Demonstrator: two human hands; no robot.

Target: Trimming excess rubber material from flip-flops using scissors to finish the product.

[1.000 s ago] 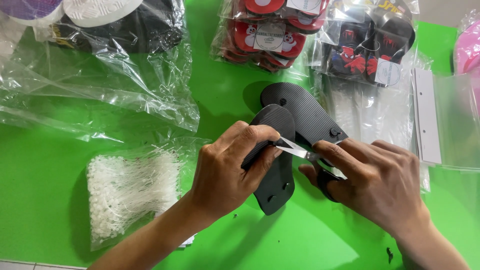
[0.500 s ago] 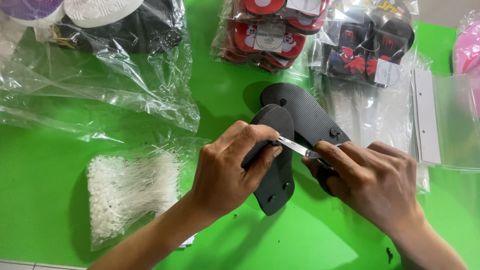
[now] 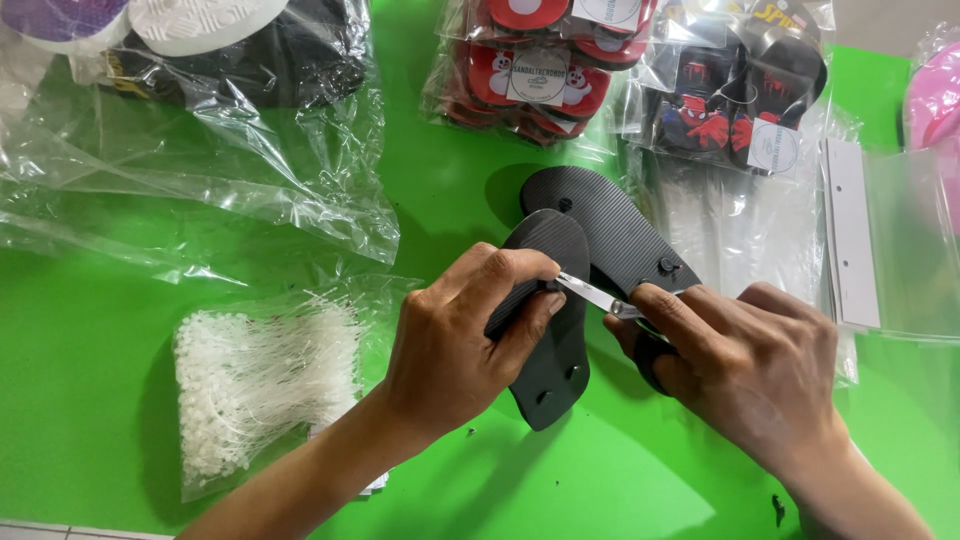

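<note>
- Black rubber sandal sole (image 3: 552, 330), underside up on the green surface (image 3: 90, 330), is pinned by the left hand (image 3: 455, 340), its grip clamped on the edge to steady it.
- Right hand (image 3: 745, 375), grip closed on a thin silver blade (image 3: 590, 293), sets the tip to that sole.
- Second black ribbed sole (image 3: 610, 225) lies partly beneath; bag of white plastic ties (image 3: 260, 385) waits near.

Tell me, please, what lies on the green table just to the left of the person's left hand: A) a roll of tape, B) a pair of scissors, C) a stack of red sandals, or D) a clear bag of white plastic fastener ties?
D: a clear bag of white plastic ties lies on the green table beside the left hand, which grips a black sandal sole.
</note>
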